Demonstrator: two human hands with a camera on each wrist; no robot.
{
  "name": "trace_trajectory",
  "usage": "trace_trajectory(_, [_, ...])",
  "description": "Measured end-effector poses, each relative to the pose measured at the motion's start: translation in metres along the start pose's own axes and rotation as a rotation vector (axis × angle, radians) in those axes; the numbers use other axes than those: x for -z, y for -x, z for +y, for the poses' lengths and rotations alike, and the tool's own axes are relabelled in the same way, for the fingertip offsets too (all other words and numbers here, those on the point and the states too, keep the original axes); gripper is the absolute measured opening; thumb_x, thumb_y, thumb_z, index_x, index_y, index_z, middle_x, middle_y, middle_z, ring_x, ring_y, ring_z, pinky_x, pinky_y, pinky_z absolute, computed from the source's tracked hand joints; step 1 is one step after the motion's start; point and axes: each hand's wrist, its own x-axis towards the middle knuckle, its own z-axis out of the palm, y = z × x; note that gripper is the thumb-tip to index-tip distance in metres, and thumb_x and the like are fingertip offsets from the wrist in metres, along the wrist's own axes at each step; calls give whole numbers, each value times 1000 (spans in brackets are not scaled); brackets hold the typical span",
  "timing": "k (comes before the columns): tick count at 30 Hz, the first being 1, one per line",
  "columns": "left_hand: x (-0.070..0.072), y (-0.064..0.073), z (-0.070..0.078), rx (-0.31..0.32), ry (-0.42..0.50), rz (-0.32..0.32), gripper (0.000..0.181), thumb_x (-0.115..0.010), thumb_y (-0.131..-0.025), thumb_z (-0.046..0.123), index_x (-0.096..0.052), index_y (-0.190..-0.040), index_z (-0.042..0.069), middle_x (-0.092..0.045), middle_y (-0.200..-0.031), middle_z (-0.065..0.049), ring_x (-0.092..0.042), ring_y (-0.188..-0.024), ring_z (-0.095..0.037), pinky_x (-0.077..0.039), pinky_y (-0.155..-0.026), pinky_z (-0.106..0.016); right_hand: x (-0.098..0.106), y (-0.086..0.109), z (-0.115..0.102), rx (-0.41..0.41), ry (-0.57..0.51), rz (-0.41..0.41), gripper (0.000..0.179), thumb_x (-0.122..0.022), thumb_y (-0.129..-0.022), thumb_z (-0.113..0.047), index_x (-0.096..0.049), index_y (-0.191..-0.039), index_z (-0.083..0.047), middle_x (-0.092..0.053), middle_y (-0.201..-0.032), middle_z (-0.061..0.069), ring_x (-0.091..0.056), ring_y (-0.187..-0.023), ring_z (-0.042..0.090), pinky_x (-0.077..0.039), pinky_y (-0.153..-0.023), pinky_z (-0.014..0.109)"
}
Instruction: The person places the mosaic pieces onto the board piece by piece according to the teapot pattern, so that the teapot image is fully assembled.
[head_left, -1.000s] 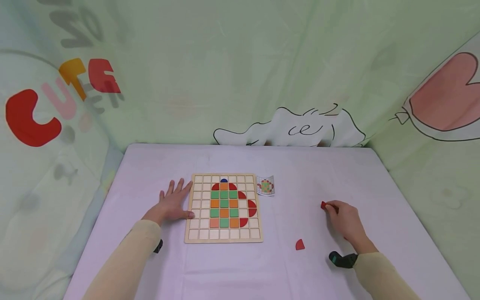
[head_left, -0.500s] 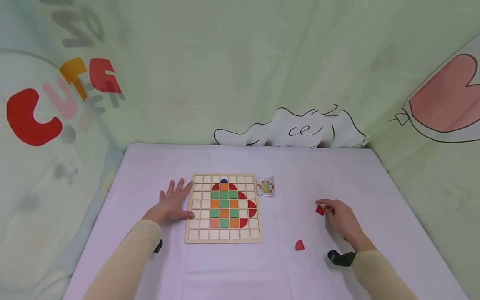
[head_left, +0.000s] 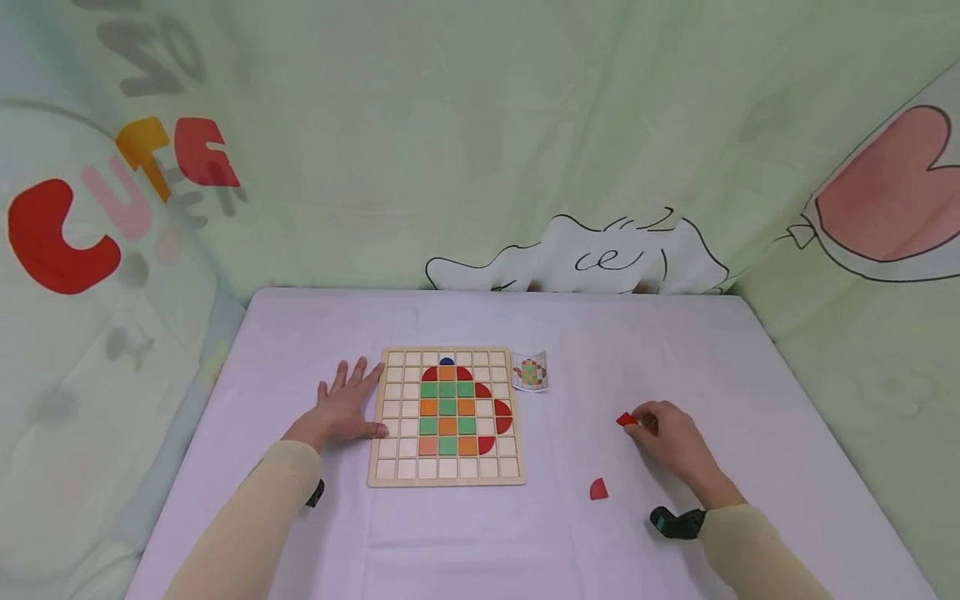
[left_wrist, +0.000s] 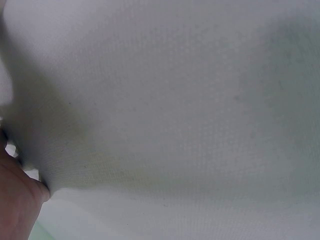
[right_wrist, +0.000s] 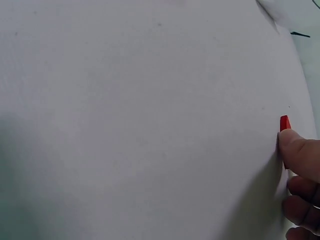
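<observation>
My right hand (head_left: 671, 442) pinches a small red tile (head_left: 626, 419) between thumb and fingers, over the table to the right of the board. In the right wrist view the red tile (right_wrist: 285, 122) shows edge-on beside the thumb. My left hand (head_left: 347, 410) lies with fingers spread at the left edge of the wooden grid board (head_left: 390, 477), its thumb on the frame. Green, orange, red, pink and blue pieces fill cells in the board's middle and right. Another red quarter-round tile (head_left: 597, 489) lies on the table, nearer to me than the held one.
A small printed picture card (head_left: 530, 372) of a coloured pattern lies against the board's upper right edge. Pale cloth covers the table (head_left: 480, 542). A printed curtain (head_left: 480, 150) stands behind and at both sides.
My right hand has moved left with the red tile, whose angle between the fingers has turned. My left hand stays in place at the board.
</observation>
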Motion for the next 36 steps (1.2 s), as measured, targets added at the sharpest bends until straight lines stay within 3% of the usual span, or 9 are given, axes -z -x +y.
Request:
trace_trajectory(6, [1, 0, 0, -7, 4, -1, 112, -85, -84, 35, -12, -165, 11, 4, -172, -21, 13, -156, -48, 4, -121, -73, -2, 1, -7, -34, 4, 2, 22, -76, -92, -15, -66, -100, 2, -58, -88, 12, -52, -82, 24, -49, -67, 32])
trace_trajectory(14, [0, -1, -1, -7, 3, 0, 112, -84, -84, 35, -11, -165, 11, 5, -172, -21, 14, -156, -48, 5, -121, -73, -6, -2, -9, 22, 26, 15, 40, -75, -91, -11, -62, -126, 3, -61, -93, 13, -54, -83, 24, -54, -70, 35])
trace_trajectory(27, [2, 2, 1, -2, 27, 2, 113, -86, -82, 34, -14, -165, 10, 3, -172, -22, 13, -157, -48, 4, -121, -73, -11, 0, -8, 1, -3, 41, 31, -76, -91, -12, -67, -115, 5, -64, -96, 17, -57, -86, 26, -58, -75, 38])
trace_trajectory(36, [3, 3, 2, -10, 29, 2, 112, -85, -83, 33, -13, -165, 10, 4, -172, -22, 14, -157, -47, 5, -121, -73, -10, -2, -40, 38, -24, 69, 32, -78, -90, -17, -71, -112, 3, -66, -96, 14, -60, -89, 27, -57, -76, 39])
